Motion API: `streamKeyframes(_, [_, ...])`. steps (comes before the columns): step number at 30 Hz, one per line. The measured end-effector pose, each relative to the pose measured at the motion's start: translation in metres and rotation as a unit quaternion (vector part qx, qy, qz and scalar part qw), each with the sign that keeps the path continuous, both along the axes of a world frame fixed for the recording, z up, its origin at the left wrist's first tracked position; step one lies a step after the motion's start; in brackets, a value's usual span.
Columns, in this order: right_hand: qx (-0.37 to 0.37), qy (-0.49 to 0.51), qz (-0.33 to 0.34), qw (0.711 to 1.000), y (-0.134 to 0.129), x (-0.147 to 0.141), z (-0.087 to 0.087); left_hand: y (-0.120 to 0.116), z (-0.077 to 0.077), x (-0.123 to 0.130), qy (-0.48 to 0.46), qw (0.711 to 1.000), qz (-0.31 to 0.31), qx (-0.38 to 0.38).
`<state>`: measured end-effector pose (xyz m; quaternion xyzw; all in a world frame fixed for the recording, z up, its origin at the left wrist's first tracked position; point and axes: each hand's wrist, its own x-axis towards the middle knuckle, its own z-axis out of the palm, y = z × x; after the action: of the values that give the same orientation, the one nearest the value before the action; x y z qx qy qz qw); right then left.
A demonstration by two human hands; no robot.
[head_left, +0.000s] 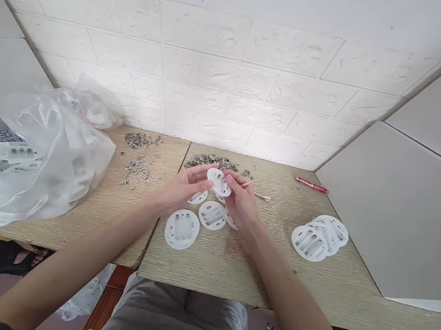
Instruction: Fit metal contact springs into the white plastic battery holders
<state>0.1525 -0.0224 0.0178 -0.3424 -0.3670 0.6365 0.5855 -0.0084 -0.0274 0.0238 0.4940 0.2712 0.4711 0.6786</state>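
Between my two hands, a round white plastic battery holder (218, 182) is held tilted above the table. My left hand (189, 185) grips its left edge between thumb and fingers. On its right edge, my right hand (242, 194) has thumb and fingers closed. Beneath them lie several more white discs, among them one battery holder (212, 215) with metal contacts in its slots and another larger-looking one (182, 229) nearer the front edge. Some discs are partly hidden by my hands. Behind my hands spreads a heap of small metal pieces (212, 161).
Several finished-looking discs overlap in a pile (311, 242) on the right. A red pen (311, 185) lies near the right panel (420, 217). Small metal parts (138, 169) are scattered at left, beside a big clear plastic bag (56, 153) holding white parts. A white brick-patterned wall (235, 82) closes the back.
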Motion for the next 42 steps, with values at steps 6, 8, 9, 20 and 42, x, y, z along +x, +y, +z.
streamKeyframes(6, [0.066,-0.059,-0.044,0.995,0.006,0.008,-0.002,0.004,0.0,0.0,-0.092,0.993,0.019,-0.077])
streamKeyframes(8, [0.078,-0.077,-0.071,0.991,0.008,0.012,-0.002,0.003,0.001,-0.001,-0.098,0.991,0.021,-0.091])
streamKeyframes(9, [0.08,-0.089,-0.08,0.99,0.009,0.014,-0.002,0.003,0.002,-0.001,-0.099,0.99,0.024,-0.096])
streamKeyframes(20, [0.152,-0.172,-0.053,0.972,0.009,0.017,-0.001,0.004,0.0,0.0,-0.063,0.994,0.031,-0.08])
streamKeyframes(42, [0.236,-0.262,-0.088,0.932,-0.001,0.012,0.003,0.002,-0.004,0.002,-0.038,0.997,0.034,-0.051])
